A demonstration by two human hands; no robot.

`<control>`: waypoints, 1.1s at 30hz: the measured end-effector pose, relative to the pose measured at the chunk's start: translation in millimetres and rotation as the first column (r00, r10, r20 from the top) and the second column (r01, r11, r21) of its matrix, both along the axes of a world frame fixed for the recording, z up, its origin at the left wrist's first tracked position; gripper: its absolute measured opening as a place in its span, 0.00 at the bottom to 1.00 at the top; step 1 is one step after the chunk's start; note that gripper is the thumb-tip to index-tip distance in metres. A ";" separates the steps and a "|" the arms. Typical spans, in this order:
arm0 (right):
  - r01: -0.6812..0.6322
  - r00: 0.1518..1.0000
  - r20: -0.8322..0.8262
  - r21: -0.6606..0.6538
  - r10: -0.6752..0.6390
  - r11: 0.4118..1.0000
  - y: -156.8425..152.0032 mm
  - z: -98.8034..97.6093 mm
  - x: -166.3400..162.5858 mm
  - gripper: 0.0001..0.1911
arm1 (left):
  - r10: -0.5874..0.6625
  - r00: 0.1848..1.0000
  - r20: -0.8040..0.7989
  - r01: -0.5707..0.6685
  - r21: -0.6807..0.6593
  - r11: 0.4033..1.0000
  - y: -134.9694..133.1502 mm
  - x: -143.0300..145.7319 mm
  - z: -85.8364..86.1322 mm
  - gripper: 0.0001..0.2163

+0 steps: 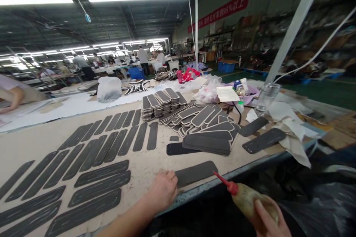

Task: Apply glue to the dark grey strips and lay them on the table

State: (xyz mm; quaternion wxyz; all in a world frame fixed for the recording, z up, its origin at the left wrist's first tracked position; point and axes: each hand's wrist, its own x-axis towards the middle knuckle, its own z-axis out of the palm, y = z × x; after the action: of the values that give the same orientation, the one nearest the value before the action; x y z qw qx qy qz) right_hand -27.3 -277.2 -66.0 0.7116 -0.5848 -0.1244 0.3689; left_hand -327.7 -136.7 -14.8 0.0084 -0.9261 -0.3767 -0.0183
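Note:
My left hand [163,189] is closed at the near-left end of a dark grey, round-cornered strip [196,173] lying at the table's front edge; the fingertips are partly hidden. In my right hand [271,216] is a yellowish squeeze bottle [247,202] with a red nozzle, tilted so that its tip touches or hovers over the strip's right end; I cannot tell which. Beyond the strip lies a spread heap of similar pieces with pale borders [203,116]. Rows of dark strips [111,146] with shiny lines along their edges cover the left of the table.
Neat stacks of bordered pieces [160,102] stand behind the heap. Two dark strips [263,140] and crumpled paper [296,133] lie at right, near a clear jar [268,98] and a slanting metal post [296,26]. A co-worker's arm [16,96] shows at far left.

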 end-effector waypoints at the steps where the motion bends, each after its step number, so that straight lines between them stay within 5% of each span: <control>1: 0.001 0.999 0.044 -0.014 0.000 1.000 4.2 4.3 -10.4 0.34 | 0.010 0.998 0.059 -0.010 -0.010 1.000 -9.1 -8.3 -4.4 0.04; 4: -0.070 0.964 0.255 -0.048 0.080 0.996 18.2 17.0 -42.9 0.31 | 0.037 0.954 0.298 -0.031 -0.025 0.999 -26.0 -29.4 -15.1 0.05; 7: -0.177 0.821 0.540 -0.067 0.185 0.982 29.7 24.1 -71.1 0.26 | 0.057 0.857 0.512 -0.047 -0.032 0.998 -32.1 -46.8 -20.1 0.07; 11: -0.239 0.636 0.750 -0.030 0.180 0.971 39.3 22.1 -96.0 0.20 | 0.053 0.879 0.474 -0.040 -0.037 0.999 -34.7 -58.8 -24.3 0.07; 16: -0.272 0.498 0.860 0.031 0.113 0.962 44.9 16.0 -105.7 0.15 | 0.066 0.925 0.374 -0.059 -0.030 0.998 -32.4 -48.3 -35.2 0.07; 25: -0.483 0.215 0.974 0.045 0.068 0.874 48.1 27.0 -115.4 0.06 | 0.102 0.844 0.527 -0.054 -0.107 0.993 -37.2 -63.9 -33.5 0.09; 33: -0.608 0.183 0.981 0.060 0.066 0.792 53.5 34.3 -124.9 0.07 | -0.023 0.873 0.487 0.073 -0.083 0.994 -34.5 -79.6 -28.7 0.12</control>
State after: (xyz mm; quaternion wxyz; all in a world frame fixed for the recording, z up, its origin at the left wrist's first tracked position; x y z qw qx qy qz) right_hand -152.3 -223.6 -31.7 0.4969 -0.4600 -0.7336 0.0572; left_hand -407.3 -171.2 -43.5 -0.1325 -0.9003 -0.3440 -0.2316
